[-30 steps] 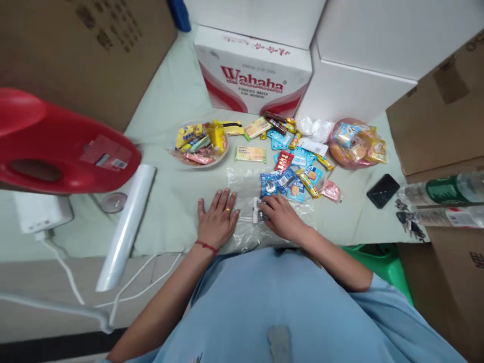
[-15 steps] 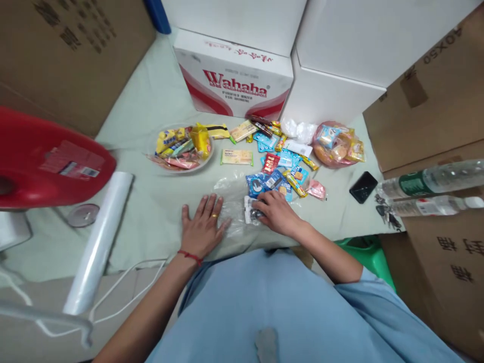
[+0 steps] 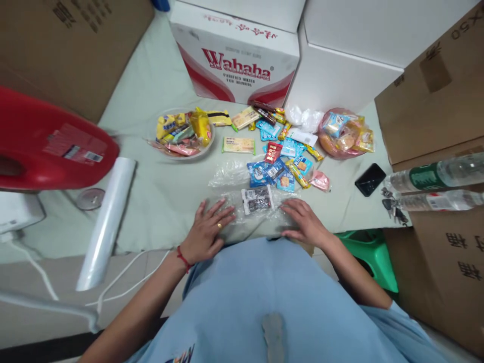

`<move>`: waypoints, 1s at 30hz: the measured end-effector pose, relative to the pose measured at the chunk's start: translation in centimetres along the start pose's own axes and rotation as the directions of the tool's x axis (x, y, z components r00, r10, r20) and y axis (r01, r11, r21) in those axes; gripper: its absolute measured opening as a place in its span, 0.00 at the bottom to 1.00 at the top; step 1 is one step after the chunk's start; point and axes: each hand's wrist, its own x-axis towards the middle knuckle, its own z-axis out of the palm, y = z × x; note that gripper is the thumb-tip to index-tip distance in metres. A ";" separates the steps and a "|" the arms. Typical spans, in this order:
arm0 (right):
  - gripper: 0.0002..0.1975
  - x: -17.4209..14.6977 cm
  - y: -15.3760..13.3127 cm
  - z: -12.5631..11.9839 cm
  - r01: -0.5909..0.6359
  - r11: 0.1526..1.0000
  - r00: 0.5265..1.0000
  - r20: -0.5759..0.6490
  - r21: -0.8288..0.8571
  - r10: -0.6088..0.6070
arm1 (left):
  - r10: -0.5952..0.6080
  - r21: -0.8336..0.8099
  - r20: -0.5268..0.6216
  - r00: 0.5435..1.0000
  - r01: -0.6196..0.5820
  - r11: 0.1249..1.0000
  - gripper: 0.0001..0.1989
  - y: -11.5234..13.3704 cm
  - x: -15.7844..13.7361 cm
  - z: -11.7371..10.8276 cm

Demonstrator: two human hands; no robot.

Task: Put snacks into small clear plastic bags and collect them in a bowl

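Flat on the green cloth near its front edge lies a clear plastic bag [image 3: 236, 218]. On the bag rests a small snack packet [image 3: 257, 199] with white ends and dark contents. My left hand [image 3: 210, 227], fingers spread, lies on the bag's left side. My right hand [image 3: 305, 221] touches the bag's right side with its fingers apart. Just beyond the bag is a loose pile of wrapped snacks, among them a blue packet [image 3: 258, 174], a red packet [image 3: 273, 152] and a pink packet [image 3: 319, 180].
A bowl of snacks [image 3: 210, 146] stands at left, and a red bag of snacks [image 3: 329, 152] at right. Behind is a Wahaba-style white carton [image 3: 242, 91]. A phone [image 3: 370, 179], keys [image 3: 394, 207] and plastic bottles [image 3: 461, 171] lie right. At left are a film roll [image 3: 108, 222] and a red object [image 3: 49, 146].
My right hand has let go of the dark snack packet and moved right to the bag's edge. The packet now lies uncovered on the bag. My left hand stays on the bag's left side.
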 end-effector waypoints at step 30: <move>0.13 4.6 -0.2 -4.0 -0.067 0.950 0.998 0.030 0.306 0.060 | -0.416 -0.259 -0.159 0.895 0.369 0.893 0.17 2.8 8.1 0.1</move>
